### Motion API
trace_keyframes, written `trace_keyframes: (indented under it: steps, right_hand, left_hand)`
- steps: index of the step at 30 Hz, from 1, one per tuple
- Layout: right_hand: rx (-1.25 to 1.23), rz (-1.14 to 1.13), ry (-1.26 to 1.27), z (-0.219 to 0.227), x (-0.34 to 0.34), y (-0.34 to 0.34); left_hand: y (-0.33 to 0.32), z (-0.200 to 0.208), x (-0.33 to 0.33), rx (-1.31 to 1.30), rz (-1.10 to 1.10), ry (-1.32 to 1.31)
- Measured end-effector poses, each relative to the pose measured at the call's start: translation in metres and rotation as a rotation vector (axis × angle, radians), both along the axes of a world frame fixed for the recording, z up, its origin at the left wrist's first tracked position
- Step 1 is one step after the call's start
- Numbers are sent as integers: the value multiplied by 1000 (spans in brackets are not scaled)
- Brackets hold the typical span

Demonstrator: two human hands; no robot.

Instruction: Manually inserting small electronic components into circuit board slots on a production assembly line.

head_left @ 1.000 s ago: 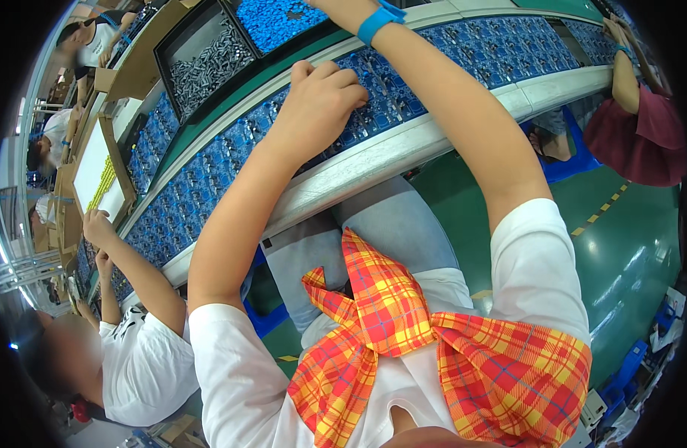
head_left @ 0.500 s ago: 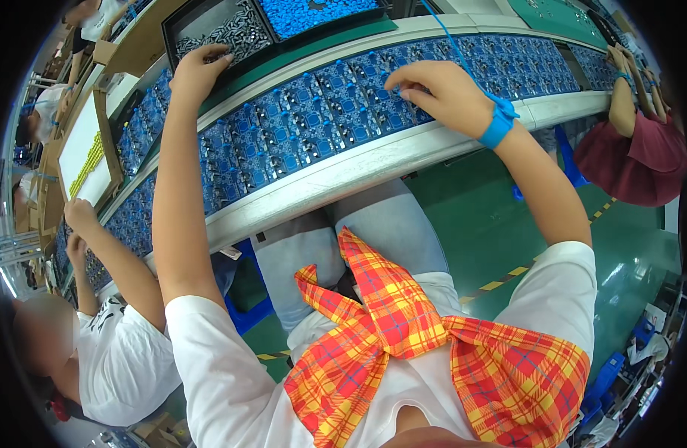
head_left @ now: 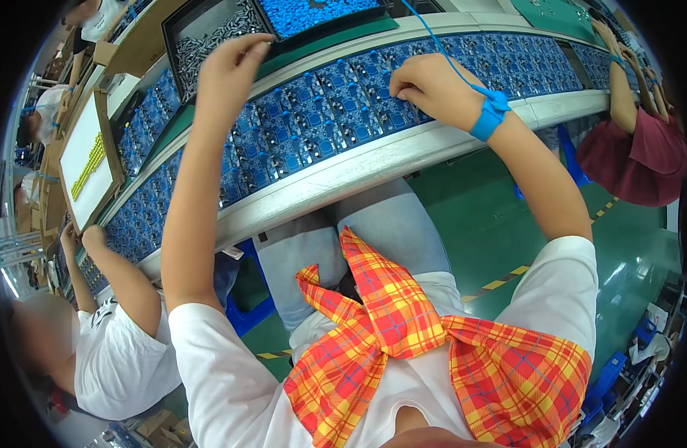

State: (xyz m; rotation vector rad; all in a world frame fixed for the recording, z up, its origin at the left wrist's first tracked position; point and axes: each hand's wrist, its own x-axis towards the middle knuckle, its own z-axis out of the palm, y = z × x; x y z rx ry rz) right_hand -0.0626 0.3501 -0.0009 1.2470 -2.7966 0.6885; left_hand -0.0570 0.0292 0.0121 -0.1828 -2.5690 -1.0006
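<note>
My left hand [head_left: 231, 71] is raised over the near edge of the black tray [head_left: 273, 49], thumb and fingertips pinched together. What they hold, if anything, is too small to make out. In the tray's left compartment lie loose small grey cylindrical parts [head_left: 209, 51]; the right one holds small blue parts [head_left: 313, 16]. My right hand [head_left: 437, 89], with a blue wrist strap [head_left: 492, 118] and cord, hovers above the blue circuit boards [head_left: 313, 123]. Its fingers are curled in toward the thumb, and anything between them is hidden.
A pale rail [head_left: 343, 166] runs along the near side of the boards. To the left, a co-worker's hands are beside a white board with yellow parts [head_left: 89, 168]. Another person in dark red [head_left: 635, 157] works at the far right.
My left hand has moved right from the grey parts to the tray's near edge, its fingers closing into a pinch. My right hand has shifted slightly, its fingers curling more.
</note>
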Motion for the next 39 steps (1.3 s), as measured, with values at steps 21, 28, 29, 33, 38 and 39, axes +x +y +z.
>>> trace_keyframes:
  steps: [21, 28, 29, 33, 38, 39]
  right_hand:
    - [296, -5, 146, 12, 11, -12]
    - [-81, -146, 278, 27, -32, -34]
    - [-352, -169, 333, 28, -46, -39]
    - [-302, -202, 269, 8, -103, -64]
    - [-88, -95, 105, 13, -122, -83]
    - [-107, -73, 55, 13, -125, -82]
  left_hand:
    - [73, 2, 47, 33, -371, -377]
    - [93, 6, 58, 9, -364, -359]
    - [97, 6, 59, 1, -368, -361]
    - [114, -5, 58, -416, -566, -27]
    - [116, -10, 61, -487, -543, 19]
    - [116, -10, 60, -499, -546, 29]
